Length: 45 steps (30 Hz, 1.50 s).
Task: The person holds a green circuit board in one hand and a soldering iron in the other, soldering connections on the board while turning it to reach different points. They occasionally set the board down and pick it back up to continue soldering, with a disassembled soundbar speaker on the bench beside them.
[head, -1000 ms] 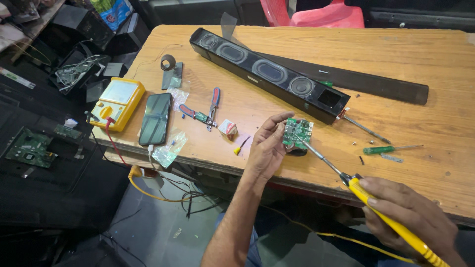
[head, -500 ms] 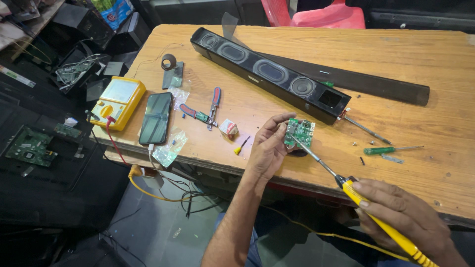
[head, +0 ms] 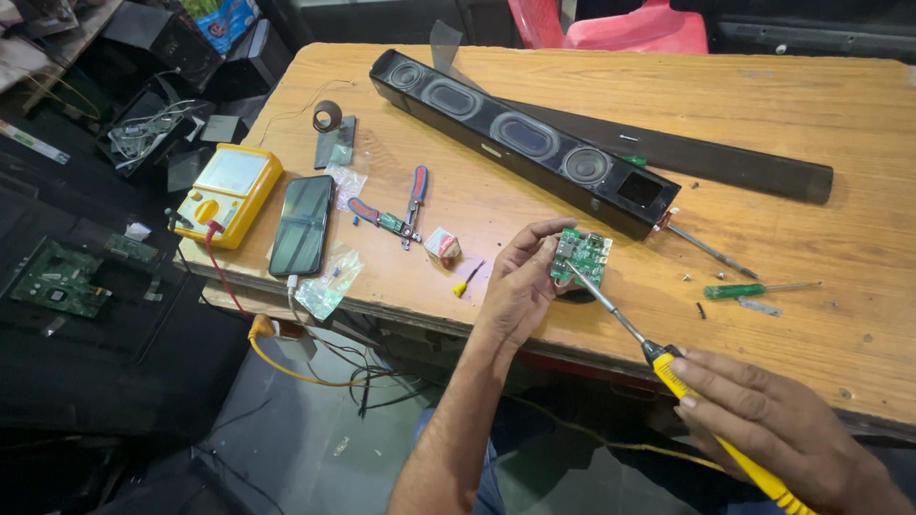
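Note:
My left hand [head: 520,281] pinches a small green circuit board [head: 581,256] and holds it tilted just above the front part of the wooden table [head: 782,124]. My right hand [head: 773,429] grips the yellow handle of a soldering iron [head: 668,367] near the table's front edge. The iron's metal tip touches the board's left side. A long black speaker bar [head: 520,138] lies diagonally right behind the board, with a thin wire running from its end.
A yellow multimeter [head: 227,191] and a black phone [head: 303,224] lie at the table's left edge. Pliers [head: 405,205], a green screwdriver [head: 754,289], a black strip panel [head: 706,162] and loose screws are nearby. Cables hang off the front. A pink chair [head: 620,24] stands behind.
My right hand has shifted slightly left and the iron's tip has moved down from the board's upper part to its left side. My left hand keeps the board almost still.

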Tool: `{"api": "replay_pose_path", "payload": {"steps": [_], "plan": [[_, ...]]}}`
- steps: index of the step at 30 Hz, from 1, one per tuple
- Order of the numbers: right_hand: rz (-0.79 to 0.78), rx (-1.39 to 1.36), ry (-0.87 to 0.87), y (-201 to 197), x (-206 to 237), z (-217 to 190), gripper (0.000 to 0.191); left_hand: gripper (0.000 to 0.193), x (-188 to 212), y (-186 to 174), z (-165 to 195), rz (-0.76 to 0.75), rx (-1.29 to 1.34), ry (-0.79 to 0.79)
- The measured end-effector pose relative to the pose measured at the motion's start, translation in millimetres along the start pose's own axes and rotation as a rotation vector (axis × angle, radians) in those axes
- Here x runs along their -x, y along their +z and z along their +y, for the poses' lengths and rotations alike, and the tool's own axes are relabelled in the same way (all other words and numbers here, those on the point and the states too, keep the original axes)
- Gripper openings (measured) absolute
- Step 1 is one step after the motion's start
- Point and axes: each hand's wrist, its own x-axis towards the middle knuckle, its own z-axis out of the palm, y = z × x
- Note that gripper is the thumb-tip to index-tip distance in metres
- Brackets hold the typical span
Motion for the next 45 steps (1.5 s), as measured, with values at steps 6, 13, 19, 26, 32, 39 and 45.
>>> {"api": "replay_pose_path", "payload": {"steps": [6, 13, 19, 26, 32, 39, 45], "plan": [[-0.121, 0.001, -0.046, -1.1, 7.6, -0.9, 0.047, 0.030, 1.8, -1.6, -0.2, 0.023, -0.038, -0.002], [-0.078, 0.008, -0.021, 1.1, 17.9, -0.2, 0.044, 0.030, 0.4, -5.3, -1.5, 0.000, 0.006, -0.007], [-0.107, -0.008, 0.015, 0.3, 21.9, 1.0, 0.048, 0.030, 0.2, -4.2, -1.7, 0.017, -0.015, -0.016], [-0.114, -0.019, -0.027, -2.6, 15.3, 1.4, 0.045, 0.029, 1.3, -2.9, -2.4, 0.008, -0.022, -0.010], [-0.144, 0.000, -0.037, -1.7, 11.0, 2.3, 0.043, 0.030, 2.7, -3.3, -2.0, 0.009, -0.018, -0.015], [-0.157, 0.036, -0.117, -0.8, 9.5, 4.2, 0.042, 0.029, 3.7, -2.3, -0.2, 0.018, -0.032, -0.013], [0.016, 0.036, 0.025, -3.0, 20.0, -7.9, 0.032, 0.030, 2.3, -4.4, -1.0, 0.001, -0.010, -0.016]]}}
